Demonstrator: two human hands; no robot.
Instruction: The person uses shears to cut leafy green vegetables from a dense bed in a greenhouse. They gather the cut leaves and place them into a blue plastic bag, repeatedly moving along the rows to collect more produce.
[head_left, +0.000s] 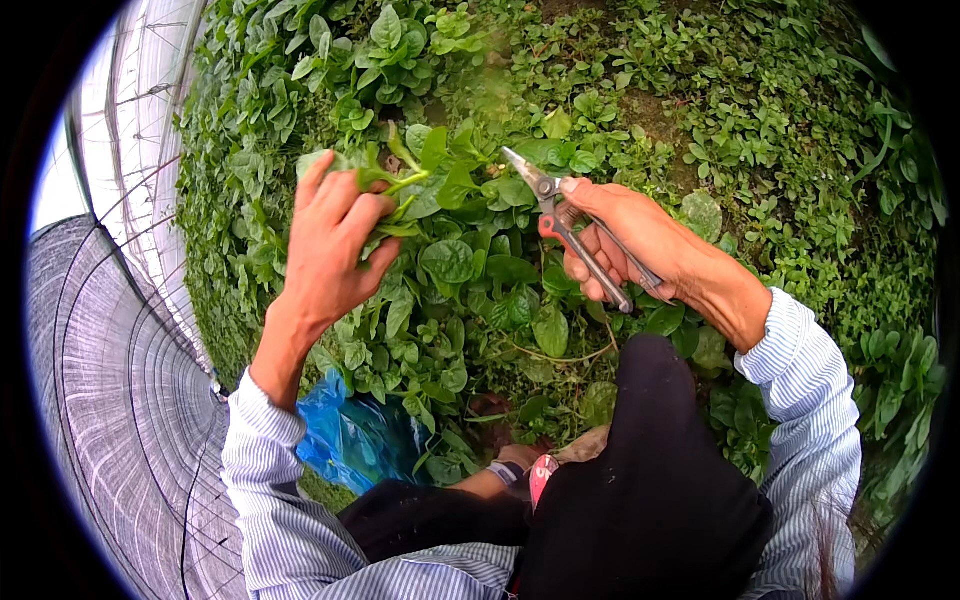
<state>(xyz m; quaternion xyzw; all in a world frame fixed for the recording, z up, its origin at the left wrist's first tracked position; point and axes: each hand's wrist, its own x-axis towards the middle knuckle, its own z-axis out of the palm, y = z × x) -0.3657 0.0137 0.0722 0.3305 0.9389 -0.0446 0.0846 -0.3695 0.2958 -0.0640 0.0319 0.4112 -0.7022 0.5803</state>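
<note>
My left hand (334, 232) grips several leafy green shoots (409, 180), their pale stems pointing to the right out of the fingers. In my right hand (619, 236) is a pair of pruning shears (566, 217) with grey handles and a red part near the pivot. The blades point up and to the left, apart from the held shoots. Below and between both hands grow broad-leaved green plants (450, 262), which look like Malabar spinach. Part of the shears' handles lies behind my right fingers.
A blue plastic bag (360, 435) lies on the ground below my left forearm. Along the left stand pale sheeting (150, 97) and grey netting (135, 390). Low small-leaved plants (750, 135) cover the ground at right. My bent knee (652, 375) juts up under my right hand.
</note>
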